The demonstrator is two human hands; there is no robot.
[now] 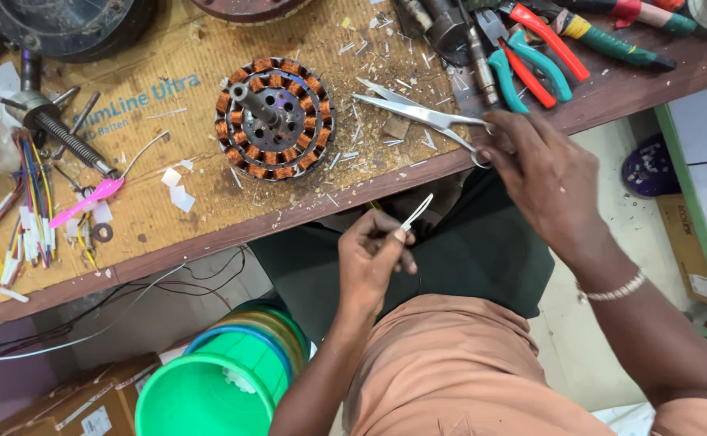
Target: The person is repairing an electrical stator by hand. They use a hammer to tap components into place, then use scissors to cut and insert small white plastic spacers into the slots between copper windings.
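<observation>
— What has your left hand (374,262) got?

— A thin white strip (415,213), pinched between my thumb and fingertips. The fingers are closed tight on its lower end, so the free end sticks up and to the right, clear of my lap and just off the near edge of the bench (160,242). I hold it low so the whole upper length stays free.

— And the right hand (543,173)?

— It is on the scissors (418,113). My fingers curl around the ring handles at the bench edge; the blades lie flat on the cardboard sheet (168,89), parted a little, pointing left toward the stator (275,119). I cannot tell whether a finger is fully through a ring.

— Where is the stator?

— Flat on the cardboard, left of the scissor tips, its shaft standing up and copper windings ringed around it. It sits near the edge, within reach of both hands.

— Why so many scraps?

— White slivers lie scattered round the stator and blades; they look like offcuts of the same stuff. Pliers (531,60) with red and teal grips lie far right, coloured wires (35,194) far left, a green bucket (200,396) under the bench.
</observation>
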